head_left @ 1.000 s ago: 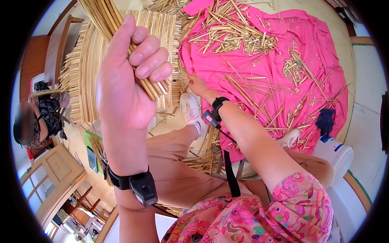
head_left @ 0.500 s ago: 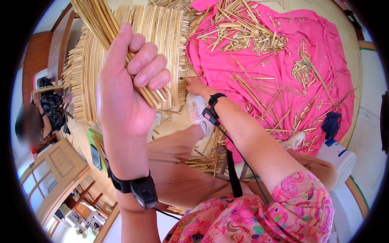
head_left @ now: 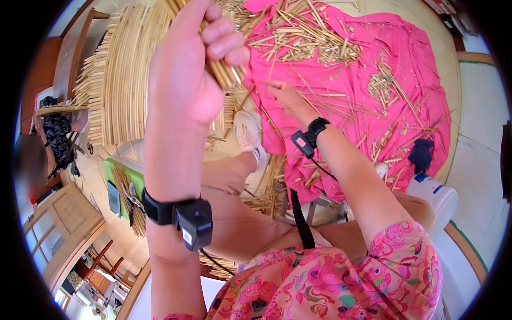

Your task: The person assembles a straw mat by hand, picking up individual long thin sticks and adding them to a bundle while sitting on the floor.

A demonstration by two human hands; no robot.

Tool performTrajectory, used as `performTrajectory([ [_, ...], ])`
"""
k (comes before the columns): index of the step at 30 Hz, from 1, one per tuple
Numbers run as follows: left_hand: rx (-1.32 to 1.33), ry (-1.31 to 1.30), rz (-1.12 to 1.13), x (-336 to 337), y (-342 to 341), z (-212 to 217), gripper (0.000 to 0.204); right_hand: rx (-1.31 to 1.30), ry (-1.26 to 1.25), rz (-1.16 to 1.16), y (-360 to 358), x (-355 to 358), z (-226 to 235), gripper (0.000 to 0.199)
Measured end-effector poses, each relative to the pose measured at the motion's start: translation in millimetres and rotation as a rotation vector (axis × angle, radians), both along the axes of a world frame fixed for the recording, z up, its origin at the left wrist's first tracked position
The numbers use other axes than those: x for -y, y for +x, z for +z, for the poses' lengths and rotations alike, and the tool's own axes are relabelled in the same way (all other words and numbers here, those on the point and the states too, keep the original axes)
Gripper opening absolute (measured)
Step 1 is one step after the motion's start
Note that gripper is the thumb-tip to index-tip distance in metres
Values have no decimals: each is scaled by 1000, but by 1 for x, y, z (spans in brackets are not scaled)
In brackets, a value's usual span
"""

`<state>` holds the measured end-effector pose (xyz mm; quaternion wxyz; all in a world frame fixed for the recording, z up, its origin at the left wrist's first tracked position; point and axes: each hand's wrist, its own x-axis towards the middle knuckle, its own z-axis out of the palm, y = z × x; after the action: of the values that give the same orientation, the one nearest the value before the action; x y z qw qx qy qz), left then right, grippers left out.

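Note:
My left hand (head_left: 186, 69) is raised high in front of the stalk mat. Its fingers wrap round a bundle of straw-coloured stalks (head_left: 226, 76), whose cut ends poke out below the little finger; the bundle's far end leaves the picture. Lower and to the right, my right hand (head_left: 290, 100) hovers over the left part of a pink cloth (head_left: 426, 80). Its fingers stretch leftward, somewhat apart, and I see nothing held in them. Behind my left hand lies a wide mat of stalks (head_left: 120, 80) laid side by side, partly hidden by my forearm.
Cut stalk pieces (head_left: 314, 40) are heaped on the cloth's far part, with loose stalks scattered nearer. A white bucket (head_left: 440, 200) stands at the right. Scissors (head_left: 133, 197) and stalks lie on a green board (head_left: 111, 169) at left. Another person (head_left: 61, 133) sits at the far left.
My right hand has left the mat's right edge and moved right, over the cloth. My left hand has shifted up and right with the bundle. The view has also shifted slightly.

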<state>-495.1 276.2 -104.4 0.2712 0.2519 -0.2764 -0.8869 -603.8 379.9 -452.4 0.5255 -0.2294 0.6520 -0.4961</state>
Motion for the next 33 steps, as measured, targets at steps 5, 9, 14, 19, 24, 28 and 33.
performTrajectory([
  [5, 48, 41, 104, -20, -26, 8, 22, -257, 203, -105, -59, -86, -2, 31],
  [9, 34, -59, 26, -40, -50, 9, 21, -665, 359, 215, -64, -158, -39, 33],
  [14, 40, -79, 1, -42, -56, 2, 23, -1015, 99, 555, -3, -177, -28, 26],
  [19, 62, -87, 3, -43, -60, 5, 23, -1056, 337, 706, 37, -153, -5, 23],
  [24, 77, -63, 21, -43, -64, 12, 23, -1131, 385, 717, 19, -151, -7, 21],
  [28, 104, -87, 62, -51, -64, 15, 22, -1091, 215, 571, -2, -168, 2, 18],
  [33, 75, -109, -2, -62, -82, 13, 22, -1030, 90, 264, -49, -223, 14, 19],
])
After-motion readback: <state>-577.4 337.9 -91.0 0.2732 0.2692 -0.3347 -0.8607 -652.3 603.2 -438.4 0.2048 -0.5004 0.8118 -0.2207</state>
